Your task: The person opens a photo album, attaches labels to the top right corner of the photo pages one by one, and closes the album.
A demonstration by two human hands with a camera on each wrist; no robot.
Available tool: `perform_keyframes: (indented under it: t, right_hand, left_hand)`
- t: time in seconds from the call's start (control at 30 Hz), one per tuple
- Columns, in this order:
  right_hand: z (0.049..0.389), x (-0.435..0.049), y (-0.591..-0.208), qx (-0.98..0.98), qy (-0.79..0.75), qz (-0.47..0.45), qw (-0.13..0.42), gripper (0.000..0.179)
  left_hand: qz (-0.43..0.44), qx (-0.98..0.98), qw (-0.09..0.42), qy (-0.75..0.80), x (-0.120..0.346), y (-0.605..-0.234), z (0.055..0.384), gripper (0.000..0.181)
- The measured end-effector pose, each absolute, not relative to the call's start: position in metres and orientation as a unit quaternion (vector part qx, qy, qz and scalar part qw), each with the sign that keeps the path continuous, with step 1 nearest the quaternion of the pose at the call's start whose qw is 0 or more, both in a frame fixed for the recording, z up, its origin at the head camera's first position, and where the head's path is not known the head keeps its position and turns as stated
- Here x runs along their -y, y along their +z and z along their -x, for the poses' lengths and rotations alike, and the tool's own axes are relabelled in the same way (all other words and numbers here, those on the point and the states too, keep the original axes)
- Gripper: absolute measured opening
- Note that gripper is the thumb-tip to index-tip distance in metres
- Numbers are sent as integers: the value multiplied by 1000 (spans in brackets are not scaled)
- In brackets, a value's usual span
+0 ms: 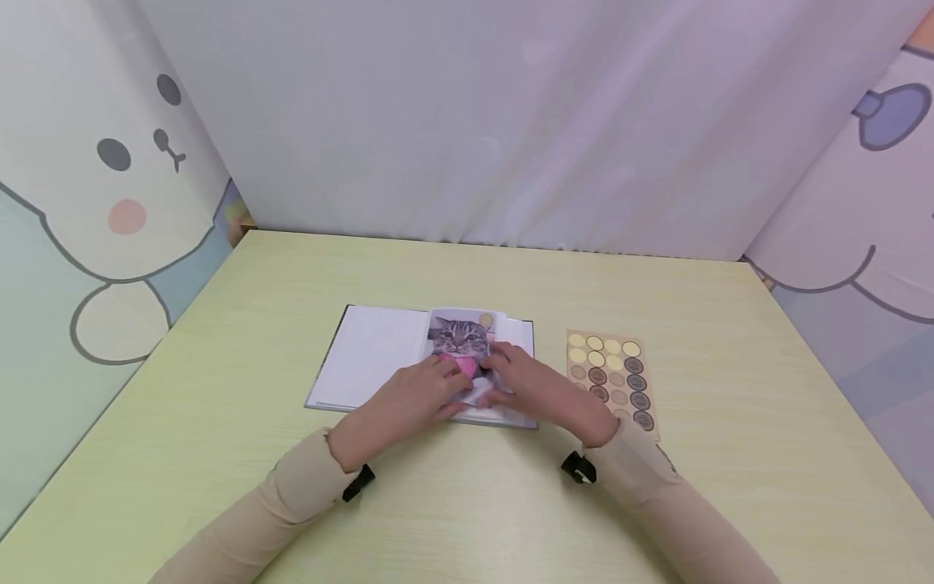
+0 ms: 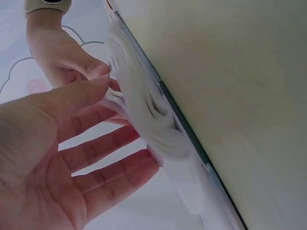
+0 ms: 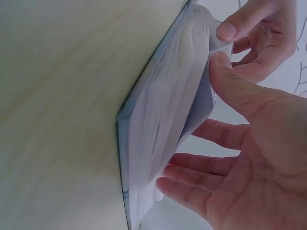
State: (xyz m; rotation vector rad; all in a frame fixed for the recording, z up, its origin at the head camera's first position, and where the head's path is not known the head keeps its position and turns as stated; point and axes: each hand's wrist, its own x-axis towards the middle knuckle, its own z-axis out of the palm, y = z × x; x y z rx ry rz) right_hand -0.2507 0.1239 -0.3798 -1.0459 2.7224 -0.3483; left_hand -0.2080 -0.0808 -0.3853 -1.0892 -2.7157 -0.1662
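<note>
An open photo album (image 1: 368, 349) lies on the table, with a photo of a cat in a pink bib (image 1: 456, 334) on its right-hand side. My left hand (image 1: 417, 393) pinches the lower edge of a clear sleeve (image 3: 220, 49) between thumb and forefinger. At the photo's lower right, my right hand (image 1: 536, 385) has its thumb on the lifted edge and its forefinger on the upper face, holding the photo. The other fingers of both hands rest spread against the page. A round yellowish sticker (image 1: 486, 320) sits at the photo's upper right corner. Hands cover the photo's lower part.
Right of the album lies a sheet of round stickers (image 1: 616, 380) in yellow, tan and dark brown, partly behind my right forearm. The pale wooden table (image 1: 467, 511) carries everything. A white curtain (image 1: 467, 122) hangs at the back, with cartoon-print cloth on both sides.
</note>
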Motion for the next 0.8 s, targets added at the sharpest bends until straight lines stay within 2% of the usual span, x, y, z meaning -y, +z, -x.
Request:
perform_keyframes:
  t: [0.2,0.4,0.5,0.7,0.8]
  right_hand:
    - [252,-126,-376,-923,-128,335,140,67]
    - [254,-133,-377,-916,-148,335,160,80]
    - [255,-135,-378,-914,-153,340,161,84]
    - [253,-136,-378,-914,-154,350,137,77]
    - [253,-136,-379,-917,-157,342,132,84]
  left_hand:
    - [364,926,82,-63,81,-383,209,22]
    - [365,925,76,-68,82,-382,210,21]
    - [364,926,70,-73,83,-380,209,22]
    - [356,929,54,-91,83,-377,210,22]
    - [352,929,57,-98,83,-378,212,21]
